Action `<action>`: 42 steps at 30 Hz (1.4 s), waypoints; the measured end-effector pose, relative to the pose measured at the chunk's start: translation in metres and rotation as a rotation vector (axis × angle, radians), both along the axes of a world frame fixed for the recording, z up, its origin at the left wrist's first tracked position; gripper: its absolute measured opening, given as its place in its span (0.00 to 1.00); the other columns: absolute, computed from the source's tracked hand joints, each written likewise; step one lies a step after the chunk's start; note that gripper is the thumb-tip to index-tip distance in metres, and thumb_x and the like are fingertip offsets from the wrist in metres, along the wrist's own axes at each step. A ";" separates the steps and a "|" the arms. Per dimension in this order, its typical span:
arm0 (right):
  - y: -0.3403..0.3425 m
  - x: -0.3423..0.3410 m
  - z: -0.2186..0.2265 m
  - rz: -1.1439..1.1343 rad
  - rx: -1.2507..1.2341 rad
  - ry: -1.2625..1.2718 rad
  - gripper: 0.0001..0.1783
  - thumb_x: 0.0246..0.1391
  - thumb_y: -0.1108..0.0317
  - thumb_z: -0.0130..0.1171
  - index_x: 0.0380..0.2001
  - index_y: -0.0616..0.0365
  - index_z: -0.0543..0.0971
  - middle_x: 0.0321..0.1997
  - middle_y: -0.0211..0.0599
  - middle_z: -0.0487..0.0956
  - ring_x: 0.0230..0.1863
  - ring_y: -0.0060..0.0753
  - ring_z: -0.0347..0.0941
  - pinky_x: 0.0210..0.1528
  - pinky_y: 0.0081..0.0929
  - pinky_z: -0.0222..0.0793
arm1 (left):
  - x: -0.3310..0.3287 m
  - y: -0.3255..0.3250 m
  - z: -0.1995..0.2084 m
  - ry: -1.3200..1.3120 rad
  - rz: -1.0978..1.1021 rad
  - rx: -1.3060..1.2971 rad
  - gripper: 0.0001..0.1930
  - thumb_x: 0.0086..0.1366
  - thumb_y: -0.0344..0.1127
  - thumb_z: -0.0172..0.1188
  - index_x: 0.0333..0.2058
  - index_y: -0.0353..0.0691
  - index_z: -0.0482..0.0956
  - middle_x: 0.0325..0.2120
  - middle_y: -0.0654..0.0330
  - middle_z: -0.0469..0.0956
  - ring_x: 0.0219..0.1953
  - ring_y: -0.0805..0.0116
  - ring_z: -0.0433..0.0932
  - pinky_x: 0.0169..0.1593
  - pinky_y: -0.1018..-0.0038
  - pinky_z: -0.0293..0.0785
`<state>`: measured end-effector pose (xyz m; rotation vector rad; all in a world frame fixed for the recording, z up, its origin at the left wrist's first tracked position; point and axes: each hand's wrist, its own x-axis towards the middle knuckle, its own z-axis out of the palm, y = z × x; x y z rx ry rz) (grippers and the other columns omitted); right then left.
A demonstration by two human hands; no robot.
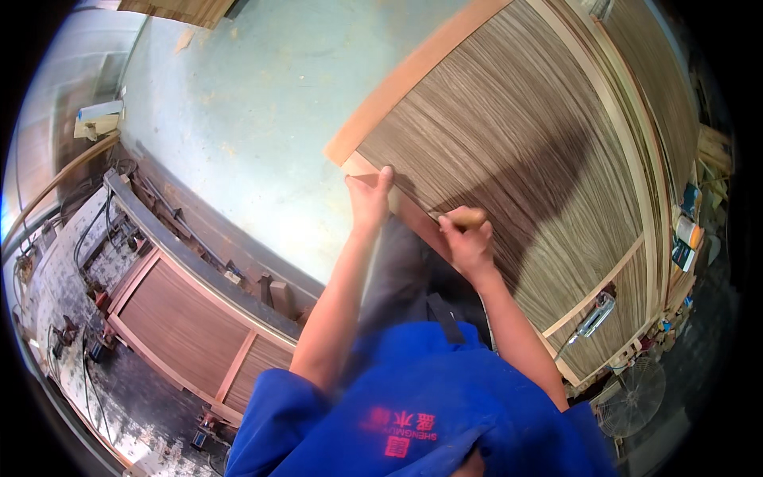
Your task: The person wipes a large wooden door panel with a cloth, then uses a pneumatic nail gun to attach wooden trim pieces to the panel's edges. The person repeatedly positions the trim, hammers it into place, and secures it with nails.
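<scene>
Grey-brown streaked veneer panel (517,143), pale tan wooden edging (405,75), blue shirt (429,397).

Blue short-sleeved shirt (413,397) with red printed markings on the chest — bare forearms, dark grey trousers (401,270).

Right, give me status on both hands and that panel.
Left hand pressed flat on the veneered door panel at its corner edge. Right hand shut on a wooden-handled tool against the same edge. Nothing blocking the edge.
</scene>
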<state>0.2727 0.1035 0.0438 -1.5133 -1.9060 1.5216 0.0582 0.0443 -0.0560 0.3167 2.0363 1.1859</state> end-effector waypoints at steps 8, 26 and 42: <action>-0.003 -0.011 0.017 0.175 0.290 0.023 0.05 0.60 0.73 0.67 0.32 0.62 0.80 0.35 0.47 0.83 0.35 0.54 0.82 0.38 0.38 0.78 | -0.004 0.002 0.011 -0.063 -0.040 0.004 0.40 0.66 0.50 0.72 0.60 0.22 0.64 0.57 0.38 0.71 0.58 0.47 0.75 0.64 0.56 0.71; -0.048 0.092 0.049 -0.103 0.271 0.029 0.03 0.59 0.75 0.67 0.35 0.58 0.82 0.37 0.40 0.84 0.39 0.46 0.83 0.40 0.37 0.80 | -0.022 -0.006 0.019 -0.117 -0.121 -0.179 0.32 0.68 0.51 0.73 0.55 0.32 0.70 0.46 0.54 0.76 0.48 0.64 0.76 0.49 0.64 0.79; 0.050 0.521 0.054 -0.947 0.395 -0.110 0.03 0.60 0.77 0.70 0.37 0.60 0.86 0.41 0.33 0.88 0.37 0.27 0.81 0.42 0.26 0.78 | 0.295 0.227 0.080 1.080 -1.433 0.375 0.32 0.74 0.42 0.60 0.72 0.37 0.66 0.73 0.45 0.63 0.75 0.44 0.62 0.74 0.51 0.62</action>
